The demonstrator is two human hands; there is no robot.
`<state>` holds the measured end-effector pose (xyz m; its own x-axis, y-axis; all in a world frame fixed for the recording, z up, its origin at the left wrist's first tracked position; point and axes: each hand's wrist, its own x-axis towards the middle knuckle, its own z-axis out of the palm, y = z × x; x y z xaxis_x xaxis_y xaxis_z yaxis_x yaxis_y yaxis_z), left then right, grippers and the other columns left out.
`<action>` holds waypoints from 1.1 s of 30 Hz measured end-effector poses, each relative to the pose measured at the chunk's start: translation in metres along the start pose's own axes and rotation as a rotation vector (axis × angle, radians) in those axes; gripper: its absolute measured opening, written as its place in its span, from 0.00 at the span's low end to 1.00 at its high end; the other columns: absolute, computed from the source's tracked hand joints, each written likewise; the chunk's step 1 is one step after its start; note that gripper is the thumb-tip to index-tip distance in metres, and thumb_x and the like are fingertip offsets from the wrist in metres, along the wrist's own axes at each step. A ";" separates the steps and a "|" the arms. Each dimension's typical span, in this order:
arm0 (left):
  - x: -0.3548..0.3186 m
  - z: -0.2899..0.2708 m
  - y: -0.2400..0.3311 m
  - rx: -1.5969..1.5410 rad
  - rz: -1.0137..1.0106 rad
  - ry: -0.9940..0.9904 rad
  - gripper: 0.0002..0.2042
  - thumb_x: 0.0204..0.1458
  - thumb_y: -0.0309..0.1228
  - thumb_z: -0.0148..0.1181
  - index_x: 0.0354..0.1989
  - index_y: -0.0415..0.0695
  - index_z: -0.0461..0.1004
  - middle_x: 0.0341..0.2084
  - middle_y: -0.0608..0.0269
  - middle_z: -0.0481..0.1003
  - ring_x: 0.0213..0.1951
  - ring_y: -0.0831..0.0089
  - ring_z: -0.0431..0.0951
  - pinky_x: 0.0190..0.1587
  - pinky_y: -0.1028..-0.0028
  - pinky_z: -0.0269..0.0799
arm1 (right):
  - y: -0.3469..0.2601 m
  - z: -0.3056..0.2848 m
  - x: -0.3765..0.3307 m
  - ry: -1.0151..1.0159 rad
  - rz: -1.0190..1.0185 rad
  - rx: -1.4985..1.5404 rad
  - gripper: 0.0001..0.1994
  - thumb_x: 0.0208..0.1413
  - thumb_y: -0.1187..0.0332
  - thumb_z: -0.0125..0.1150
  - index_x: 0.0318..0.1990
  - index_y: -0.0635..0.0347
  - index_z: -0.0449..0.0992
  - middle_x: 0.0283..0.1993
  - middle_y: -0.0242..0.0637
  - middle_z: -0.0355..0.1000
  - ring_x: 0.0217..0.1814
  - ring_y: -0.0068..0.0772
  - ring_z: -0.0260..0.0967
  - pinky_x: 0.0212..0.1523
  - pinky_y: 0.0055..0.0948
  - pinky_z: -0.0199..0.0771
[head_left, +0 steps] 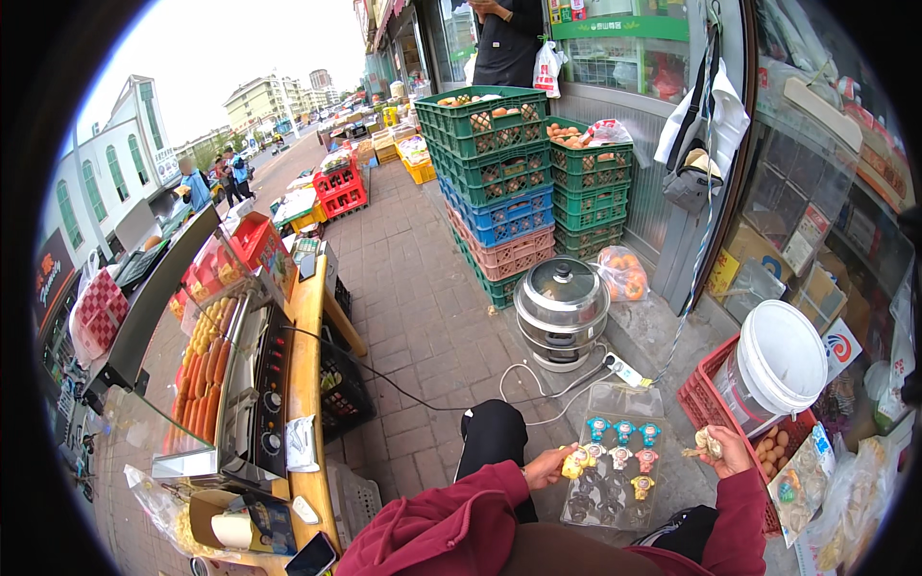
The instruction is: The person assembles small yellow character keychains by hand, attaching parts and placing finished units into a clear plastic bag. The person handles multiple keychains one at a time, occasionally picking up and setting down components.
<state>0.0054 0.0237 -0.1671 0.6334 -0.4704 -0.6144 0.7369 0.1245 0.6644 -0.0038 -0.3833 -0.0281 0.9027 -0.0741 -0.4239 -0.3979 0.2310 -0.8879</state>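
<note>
**Two hands, one tray of toys**

Left hand [549, 468] pinches a yellow toy [576, 463] at the edge of the clear plastic tray [615, 403] on the lap (about seven small colourful toys inside). Right hand [727, 451] grips a crumpled beige wrapper [708, 442], beside the white bucket [780, 363].

Straight ahead of the fingers a steel steamer pot [562, 309] stands on the brick pavement [413, 317], stacked green crates [492, 144] of produce beyond it. Just right of the fingers a white bucket [776, 365] sits in a red crate [701, 394]. Far left, a sausage roller grill [216, 374] rests on the wooden bench [305, 374].
</note>
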 end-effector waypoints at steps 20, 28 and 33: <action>-0.012 0.010 0.008 0.009 0.015 -0.009 0.22 0.66 0.58 0.49 0.40 0.51 0.77 0.21 0.80 0.71 0.15 0.87 0.44 0.18 0.78 0.34 | 0.002 0.000 -0.001 -0.020 -0.012 0.012 0.11 0.63 0.63 0.61 0.48 0.59 0.77 0.38 0.35 0.79 0.34 0.29 0.79 0.26 0.27 0.80; -0.008 0.005 0.005 0.009 0.024 -0.042 0.23 0.65 0.60 0.50 0.44 0.53 0.78 0.24 0.78 0.75 0.15 0.88 0.48 0.18 0.79 0.34 | 0.003 0.001 -0.002 -0.014 -0.003 -0.009 0.11 0.63 0.63 0.61 0.48 0.58 0.77 0.37 0.35 0.79 0.34 0.29 0.79 0.26 0.27 0.80; 0.000 -0.001 -0.001 0.000 0.025 -0.027 0.23 0.63 0.61 0.52 0.44 0.54 0.78 0.23 0.79 0.73 0.16 0.88 0.48 0.19 0.79 0.33 | 0.004 0.002 -0.001 0.006 0.003 -0.038 0.10 0.64 0.62 0.60 0.47 0.56 0.77 0.37 0.33 0.79 0.34 0.29 0.78 0.27 0.28 0.79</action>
<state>0.0051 0.0240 -0.1682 0.6453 -0.4905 -0.5857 0.7208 0.1370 0.6794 -0.0061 -0.3801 -0.0305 0.9005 -0.0794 -0.4275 -0.4067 0.1940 -0.8927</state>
